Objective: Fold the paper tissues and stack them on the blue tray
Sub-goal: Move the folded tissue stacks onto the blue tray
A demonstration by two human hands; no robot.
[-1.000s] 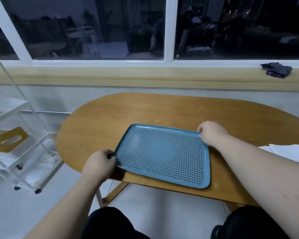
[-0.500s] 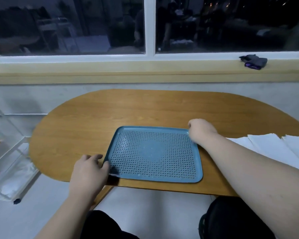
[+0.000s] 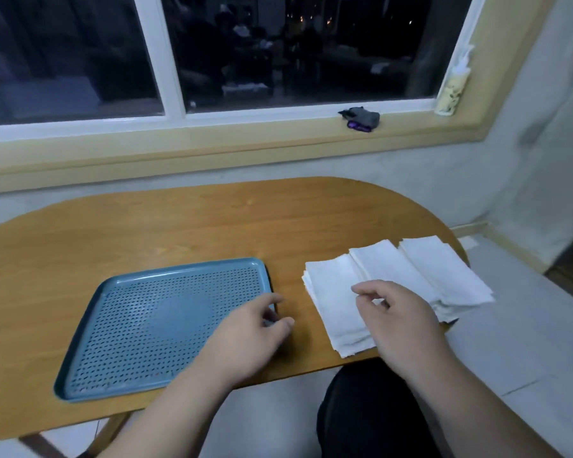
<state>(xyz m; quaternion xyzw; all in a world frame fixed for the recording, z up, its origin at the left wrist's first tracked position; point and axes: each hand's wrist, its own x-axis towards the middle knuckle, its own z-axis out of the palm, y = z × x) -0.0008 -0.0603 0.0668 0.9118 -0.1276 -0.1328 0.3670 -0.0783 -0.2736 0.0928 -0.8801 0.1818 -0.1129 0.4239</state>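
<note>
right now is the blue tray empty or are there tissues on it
Empty: the blue tray shows only bare perforated floor, and the paper tissues lie on the table beside it.

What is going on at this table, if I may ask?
A person sits at the table with loose piles of tissues and a blue tray. The right hand hovers over the tissues, fingers loosely curled. The left hand hovers at the tray's right edge, holding nothing. No tissue is on the tray yet.
</note>
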